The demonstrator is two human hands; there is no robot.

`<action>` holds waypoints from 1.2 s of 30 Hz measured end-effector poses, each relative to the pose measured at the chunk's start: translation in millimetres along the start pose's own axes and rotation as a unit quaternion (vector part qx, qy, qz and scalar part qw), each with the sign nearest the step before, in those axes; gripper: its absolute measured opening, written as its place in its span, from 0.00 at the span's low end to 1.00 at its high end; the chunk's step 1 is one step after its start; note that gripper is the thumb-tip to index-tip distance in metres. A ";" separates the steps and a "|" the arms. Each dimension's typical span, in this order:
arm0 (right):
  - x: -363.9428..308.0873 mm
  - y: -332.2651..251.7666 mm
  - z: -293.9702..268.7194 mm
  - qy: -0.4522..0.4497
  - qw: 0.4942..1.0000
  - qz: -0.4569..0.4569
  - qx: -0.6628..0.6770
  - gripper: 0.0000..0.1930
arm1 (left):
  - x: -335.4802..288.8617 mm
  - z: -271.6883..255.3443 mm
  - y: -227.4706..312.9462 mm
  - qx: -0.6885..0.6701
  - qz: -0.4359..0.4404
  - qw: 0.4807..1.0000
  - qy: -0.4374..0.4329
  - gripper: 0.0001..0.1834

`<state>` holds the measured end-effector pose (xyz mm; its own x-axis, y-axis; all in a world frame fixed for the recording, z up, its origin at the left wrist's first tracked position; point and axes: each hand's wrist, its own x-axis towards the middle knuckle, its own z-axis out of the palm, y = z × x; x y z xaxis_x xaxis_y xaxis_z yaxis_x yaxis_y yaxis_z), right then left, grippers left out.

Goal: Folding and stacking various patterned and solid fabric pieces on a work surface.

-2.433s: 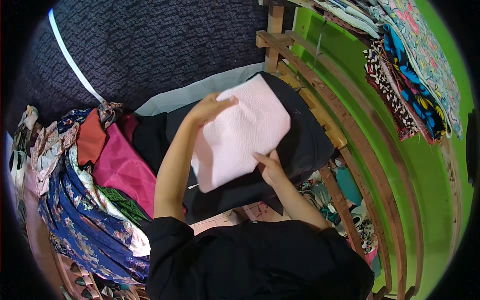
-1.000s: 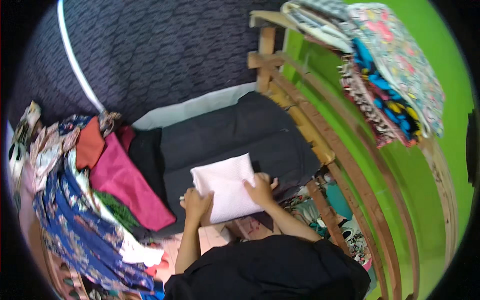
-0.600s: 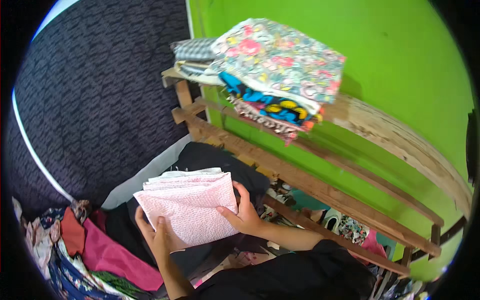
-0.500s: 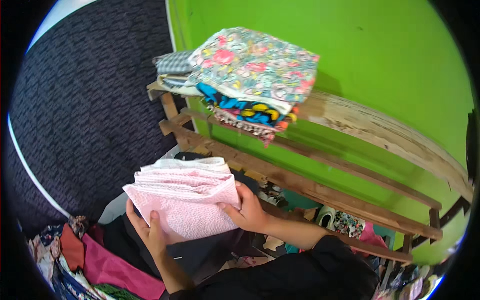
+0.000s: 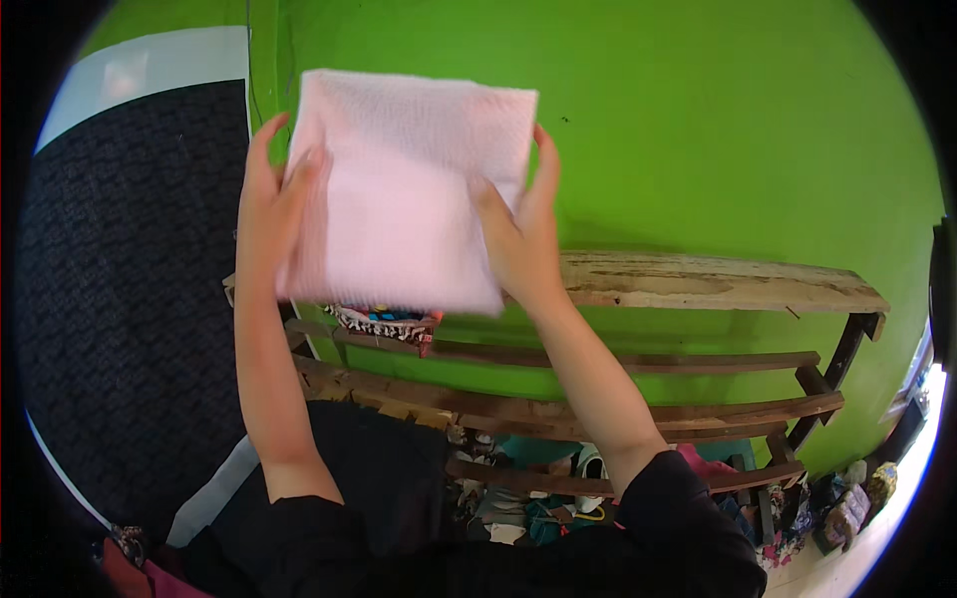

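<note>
A folded light pink cloth (image 5: 409, 204) is held up in front of me, its textured face toward me and its lower edge blurred by motion. My left hand (image 5: 267, 214) grips its left side, thumb on the front and fingers around the edge. On the opposite side my right hand (image 5: 523, 239) holds it the same way. Behind and below the cloth, the patterned edge of a folded fabric stack (image 5: 384, 327) hangs over a wooden shelf (image 5: 718, 279). The pink cloth hides most of that stack.
Lower wooden slats (image 5: 558, 409) run across the bright green wall (image 5: 698, 130). Under them lie mixed fabrics and small items (image 5: 528, 508). A dark textured panel (image 5: 130, 299) stands at the left, with black cloth (image 5: 369, 468) below my arms.
Both hands have lifted the pink cloth from low over the black cloth up to the height of the shelf. The view has tilted upward, and the cloth now covers most of the fabric stack.
</note>
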<state>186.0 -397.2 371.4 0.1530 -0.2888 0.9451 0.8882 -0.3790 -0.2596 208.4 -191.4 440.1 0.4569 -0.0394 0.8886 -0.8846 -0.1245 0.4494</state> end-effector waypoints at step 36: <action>-154.6 -75.9 124.4 0.033 0.882 0.001 0.470 0.11 | -299.6 -113.6 46.4 0.424 -0.014 0.899 0.113 0.06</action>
<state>148.8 -214.4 269.7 0.1570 -0.3503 0.9234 0.8589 0.5100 0.0475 19.9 -72.8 205.2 0.3627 0.1662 0.9170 -0.4406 -0.8365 0.3259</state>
